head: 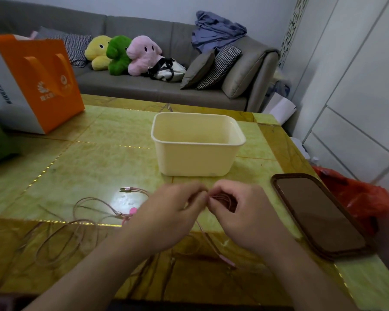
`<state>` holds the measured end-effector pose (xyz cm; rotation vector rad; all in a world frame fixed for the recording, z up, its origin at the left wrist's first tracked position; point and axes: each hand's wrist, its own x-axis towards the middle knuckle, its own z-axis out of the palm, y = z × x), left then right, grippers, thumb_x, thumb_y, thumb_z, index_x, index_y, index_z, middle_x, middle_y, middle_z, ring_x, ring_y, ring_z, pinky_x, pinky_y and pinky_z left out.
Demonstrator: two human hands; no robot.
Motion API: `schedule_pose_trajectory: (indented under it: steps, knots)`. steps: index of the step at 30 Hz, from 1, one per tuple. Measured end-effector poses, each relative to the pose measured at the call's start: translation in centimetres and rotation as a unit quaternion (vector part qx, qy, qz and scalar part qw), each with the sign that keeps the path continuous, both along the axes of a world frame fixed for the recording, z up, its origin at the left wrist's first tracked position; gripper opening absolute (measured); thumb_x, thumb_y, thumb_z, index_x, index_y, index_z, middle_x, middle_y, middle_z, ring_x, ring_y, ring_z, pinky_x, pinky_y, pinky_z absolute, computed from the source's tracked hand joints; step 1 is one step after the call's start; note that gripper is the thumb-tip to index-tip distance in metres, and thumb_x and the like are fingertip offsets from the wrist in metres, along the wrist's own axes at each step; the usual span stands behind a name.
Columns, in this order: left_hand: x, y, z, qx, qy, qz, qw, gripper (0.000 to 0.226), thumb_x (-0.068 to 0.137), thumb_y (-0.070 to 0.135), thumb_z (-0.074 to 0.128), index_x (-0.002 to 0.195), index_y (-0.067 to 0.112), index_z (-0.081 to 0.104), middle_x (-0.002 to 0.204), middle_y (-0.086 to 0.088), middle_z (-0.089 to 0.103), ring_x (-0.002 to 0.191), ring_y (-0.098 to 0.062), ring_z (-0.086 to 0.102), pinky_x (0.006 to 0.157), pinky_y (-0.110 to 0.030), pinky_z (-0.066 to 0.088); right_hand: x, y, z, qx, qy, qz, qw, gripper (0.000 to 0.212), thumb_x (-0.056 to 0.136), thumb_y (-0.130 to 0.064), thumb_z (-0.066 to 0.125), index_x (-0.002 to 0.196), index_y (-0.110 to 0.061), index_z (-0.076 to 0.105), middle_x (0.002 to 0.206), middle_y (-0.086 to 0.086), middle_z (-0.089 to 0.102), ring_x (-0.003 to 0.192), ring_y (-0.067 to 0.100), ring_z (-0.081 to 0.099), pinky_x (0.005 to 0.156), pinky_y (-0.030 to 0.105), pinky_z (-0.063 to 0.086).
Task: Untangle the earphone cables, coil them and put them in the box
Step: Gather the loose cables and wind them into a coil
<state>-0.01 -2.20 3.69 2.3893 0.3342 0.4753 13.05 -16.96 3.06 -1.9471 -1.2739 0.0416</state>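
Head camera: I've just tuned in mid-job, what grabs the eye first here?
Both hands meet at the centre of the table: the right hand holds a small coil of pink cable, and the left hand pinches the strand beside it. Just behind them stands an empty cream box. More loose earphone cable sprawls on the table at the left, and a dark phone lies at the right.

pink earphone cables (88, 221) loose on table, cream box (198, 144) empty

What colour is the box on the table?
The box is pale cream yellow, seen clearly in the head view.
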Motion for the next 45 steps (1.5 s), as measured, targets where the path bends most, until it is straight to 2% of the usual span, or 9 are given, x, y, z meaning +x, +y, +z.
schedule_pose_trajectory:
  steps: [6, 15, 21, 27, 32, 36, 39, 42, 45]
  knots:
    - [0.2, 1.0, -0.2, -0.084, -0.024, 0.067, 0.994, 0.029, 0.103, 0.025, 0.062, 0.075, 0.021, 0.07, 0.045, 0.009, 0.044, 0.041, -0.009, 0.04, 0.045, -0.02, 0.027, 0.7, -1.0, 0.7, 0.013, 0.084, 0.007, 0.996, 0.011, 0.096, -0.023, 0.078, 0.085, -0.027, 0.074, 0.066, -0.006, 0.064, 0.059, 0.006, 0.055, 0.053, 0.022, 0.043]
    - [-0.6, 3.7, 0.7, -0.114, -0.082, 0.22, 0.965, 0.028, 0.103, 0.015, 0.058, 0.078, 0.017, 0.071, 0.038, 0.012, 0.039, 0.036, -0.009, 0.035, 0.041, -0.02, 0.028, 2.6, -2.5, 1.7, 0.031, 0.135, -0.031, 0.99, 0.039, 0.097, -0.046, 0.061, 0.077, -0.014, 0.072, 0.065, 0.008, 0.059, 0.061, 0.02, 0.052, 0.058, 0.042, 0.041]
    - [-0.7, 5.5, 0.4, -0.14, -0.099, 0.343, 0.923, 0.025, 0.103, 0.014, 0.052, 0.089, 0.015, 0.073, 0.053, 0.009, 0.052, 0.045, -0.011, 0.045, 0.034, -0.018, 0.031, 3.3, -2.5, 1.6, 0.023, 0.176, -0.068, 0.982, 0.04, 0.101, -0.032, 0.063, 0.068, -0.012, 0.07, 0.062, -0.002, 0.064, 0.062, 0.018, 0.058, 0.062, 0.043, 0.045]
    - [-1.2, 6.3, -0.4, -0.063, 0.033, 0.348, 0.935, 0.022, 0.099, 0.018, 0.052, 0.109, 0.016, 0.071, 0.094, -0.002, 0.072, 0.079, -0.025, 0.067, 0.069, -0.036, 0.051, 3.0, -2.1, 1.0, -0.03, 0.125, -0.048, 0.991, 0.02, 0.098, -0.019, 0.071, 0.078, -0.022, 0.074, 0.069, -0.002, 0.068, 0.061, 0.008, 0.057, 0.057, 0.028, 0.046]
    - [-0.7, 2.6, 0.2, 0.037, -0.067, 0.107, 0.991, 0.036, 0.1, 0.023, 0.061, 0.135, 0.025, 0.065, 0.139, 0.013, 0.055, 0.129, -0.005, 0.05, 0.108, -0.021, 0.036, 1.0, -0.7, 0.6, -0.029, 0.074, -0.037, 0.996, 0.021, 0.096, -0.018, 0.076, 0.076, -0.025, 0.072, 0.067, -0.015, 0.065, 0.062, 0.003, 0.059, 0.057, 0.012, 0.042]
    - [0.0, 0.2, -0.9, 0.088, -0.008, -0.004, 0.996, 0.034, 0.1, 0.054, 0.047, 0.099, 0.029, 0.071, 0.092, 0.015, 0.071, 0.087, -0.002, 0.063, 0.08, -0.036, 0.053, 0.0, -0.1, 0.2, -0.009, 0.062, -0.024, 0.998, 0.022, 0.096, -0.017, 0.075, 0.076, -0.025, 0.07, 0.065, -0.011, 0.063, 0.06, 0.007, 0.057, 0.054, 0.014, 0.039]
    - [0.3, 0.8, -1.5, 0.06, -0.013, 0.033, 0.998, 0.031, 0.104, 0.038, 0.053, 0.078, 0.023, 0.063, 0.061, 0.013, 0.059, 0.057, -0.004, 0.054, 0.058, -0.033, 0.046, -0.1, -0.4, 0.6, -0.009, 0.072, -0.037, 0.997, 0.025, 0.099, -0.02, 0.072, 0.074, -0.024, 0.071, 0.064, -0.008, 0.064, 0.058, 0.007, 0.056, 0.052, 0.016, 0.038]
    - [0.0, 2.2, -0.6, 0.003, -0.036, 0.138, 0.99, 0.028, 0.102, 0.026, 0.059, 0.075, 0.018, 0.065, 0.055, 0.021, 0.057, 0.051, -0.003, 0.051, 0.049, -0.02, 0.031, 0.7, -1.0, 1.5, 0.017, 0.113, -0.093, 0.989, 0.033, 0.103, -0.026, 0.066, 0.071, -0.02, 0.071, 0.054, -0.008, 0.057, 0.049, 0.009, 0.049, 0.046, 0.026, 0.035]
    - [-0.5, 3.9, 0.1, -0.016, -0.045, 0.239, 0.97, 0.029, 0.102, 0.025, 0.058, 0.076, 0.017, 0.068, 0.054, 0.01, 0.058, 0.054, -0.008, 0.053, 0.053, -0.032, 0.038, 1.8, -1.9, 2.1, 0.036, 0.147, -0.158, 0.976, 0.038, 0.103, -0.026, 0.065, 0.067, -0.014, 0.069, 0.044, -0.01, 0.037, 0.042, 0.007, 0.032, 0.044, 0.025, 0.026]
